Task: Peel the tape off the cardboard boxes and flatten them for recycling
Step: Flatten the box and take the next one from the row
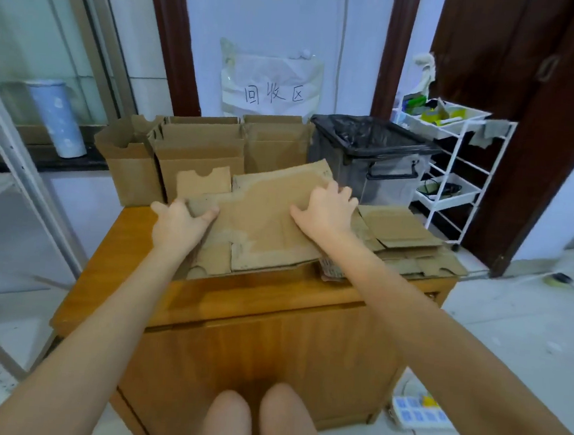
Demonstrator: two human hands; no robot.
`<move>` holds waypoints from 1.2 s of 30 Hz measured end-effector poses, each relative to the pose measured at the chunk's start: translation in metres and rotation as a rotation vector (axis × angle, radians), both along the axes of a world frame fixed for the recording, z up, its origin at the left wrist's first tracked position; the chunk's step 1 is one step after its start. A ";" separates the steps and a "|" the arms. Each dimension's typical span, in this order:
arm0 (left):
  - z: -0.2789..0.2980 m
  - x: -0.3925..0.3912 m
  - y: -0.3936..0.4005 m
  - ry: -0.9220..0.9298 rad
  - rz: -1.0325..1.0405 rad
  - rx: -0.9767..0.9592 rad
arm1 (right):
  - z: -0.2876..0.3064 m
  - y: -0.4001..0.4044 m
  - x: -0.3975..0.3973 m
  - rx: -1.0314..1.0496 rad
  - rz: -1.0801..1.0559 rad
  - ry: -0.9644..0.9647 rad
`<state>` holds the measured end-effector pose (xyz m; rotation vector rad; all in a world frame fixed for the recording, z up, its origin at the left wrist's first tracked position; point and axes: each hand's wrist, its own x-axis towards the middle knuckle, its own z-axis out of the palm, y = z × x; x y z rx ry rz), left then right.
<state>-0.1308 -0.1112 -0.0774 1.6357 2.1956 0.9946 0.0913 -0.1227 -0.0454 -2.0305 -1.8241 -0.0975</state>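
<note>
— Where's the flattened box (264,222) lying?
— On the desk (132,239), long axis left to right, far edge tipped up toward the standing boxes (198,145) behind it.
— And the hands?
— The left hand (178,222) grips its left edge, thumb on top; the right hand (327,206) presses spread fingers on its right part. Right of it lies a flat stack (401,233), with the bin (373,155) behind.

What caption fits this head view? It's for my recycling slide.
Left hand grips and right hand presses a flattened cardboard box on a wooden cabinet.
</note>
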 end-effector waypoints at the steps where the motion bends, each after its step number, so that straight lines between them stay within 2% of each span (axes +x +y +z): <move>1: 0.005 0.020 0.004 -0.010 -0.014 -0.001 | 0.005 0.002 0.018 -0.001 -0.025 -0.001; 8: 0.003 0.151 0.023 -0.124 -0.185 -0.049 | 0.002 0.013 0.151 0.001 -0.137 0.089; 14: -0.012 0.223 0.036 -0.088 -0.227 -0.076 | -0.017 0.021 0.224 0.012 -0.172 0.049; 19: -0.028 0.253 0.044 -0.034 -0.219 -0.093 | -0.042 0.036 0.254 -0.037 -0.170 0.075; 22: -0.044 0.260 0.045 0.090 -0.226 -0.066 | -0.060 0.046 0.262 -0.090 -0.133 0.097; 26: -0.073 0.255 0.048 0.419 -0.287 -0.087 | -0.090 0.049 0.264 -0.167 -0.041 0.123; 31: -0.090 0.253 0.055 0.471 -0.452 -0.101 | -0.119 0.049 0.267 -0.282 -0.025 -0.011; 34: -0.089 0.256 0.056 0.509 -0.457 -0.154 | -0.106 0.055 0.261 -0.386 -0.052 -0.177; 36: -0.083 0.257 0.058 0.584 -0.457 -0.139 | -0.094 0.060 0.244 -0.356 0.009 -0.214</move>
